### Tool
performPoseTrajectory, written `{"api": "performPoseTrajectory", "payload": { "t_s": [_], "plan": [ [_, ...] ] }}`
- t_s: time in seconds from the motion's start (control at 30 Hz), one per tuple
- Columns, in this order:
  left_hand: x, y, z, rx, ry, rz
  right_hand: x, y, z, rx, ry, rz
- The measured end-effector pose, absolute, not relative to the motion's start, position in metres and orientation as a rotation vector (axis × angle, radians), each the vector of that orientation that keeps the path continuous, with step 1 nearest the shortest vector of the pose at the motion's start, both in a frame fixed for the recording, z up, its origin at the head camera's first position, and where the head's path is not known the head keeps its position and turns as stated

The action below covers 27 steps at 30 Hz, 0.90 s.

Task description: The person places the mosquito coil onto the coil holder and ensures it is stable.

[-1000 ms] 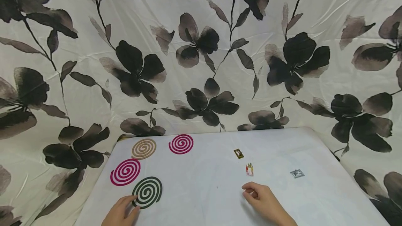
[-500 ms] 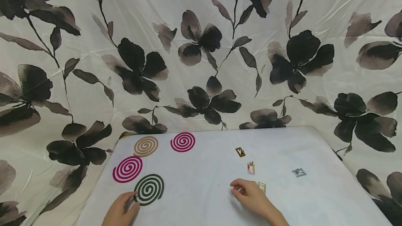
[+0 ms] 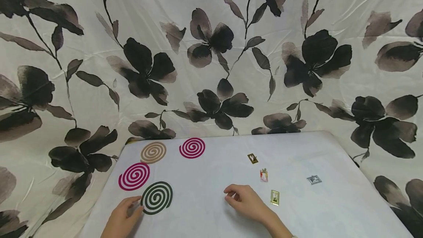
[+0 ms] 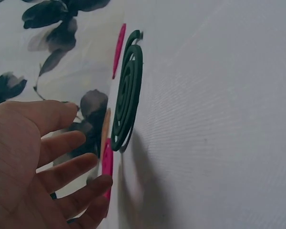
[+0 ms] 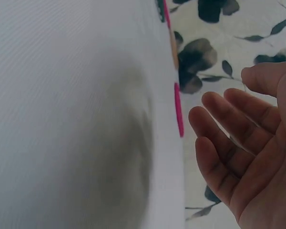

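Fingers of the left hand (image 3: 121,216) spread loosely at the dark-green mosquito coil (image 3: 156,198) on the white table (image 3: 195,217), contact hard to judge; the right hand (image 3: 247,202), loosely bent, holding nothing, hovers left of a gold coil stand (image 3: 275,197).

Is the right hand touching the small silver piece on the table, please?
No, in the head view the right hand is well to the left of the silver piece, with a pale gold piece between them.
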<state>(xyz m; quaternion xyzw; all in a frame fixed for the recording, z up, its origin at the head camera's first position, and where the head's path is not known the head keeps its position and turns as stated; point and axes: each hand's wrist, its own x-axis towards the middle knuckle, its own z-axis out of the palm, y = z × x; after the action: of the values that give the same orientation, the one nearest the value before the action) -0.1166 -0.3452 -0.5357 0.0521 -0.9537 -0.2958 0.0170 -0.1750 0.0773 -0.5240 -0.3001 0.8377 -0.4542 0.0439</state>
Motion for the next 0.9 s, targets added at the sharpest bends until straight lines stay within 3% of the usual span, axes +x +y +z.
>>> {"api": "performPoseTrajectory", "payload": {
  "t_s": [0.9],
  "plan": [
    [-0.126, -0.358, -0.546, 0.353, -2.940, -0.994, -0.190, -0.006, -0.535, -0.960, 2.474, -1.432]
  ]
}}
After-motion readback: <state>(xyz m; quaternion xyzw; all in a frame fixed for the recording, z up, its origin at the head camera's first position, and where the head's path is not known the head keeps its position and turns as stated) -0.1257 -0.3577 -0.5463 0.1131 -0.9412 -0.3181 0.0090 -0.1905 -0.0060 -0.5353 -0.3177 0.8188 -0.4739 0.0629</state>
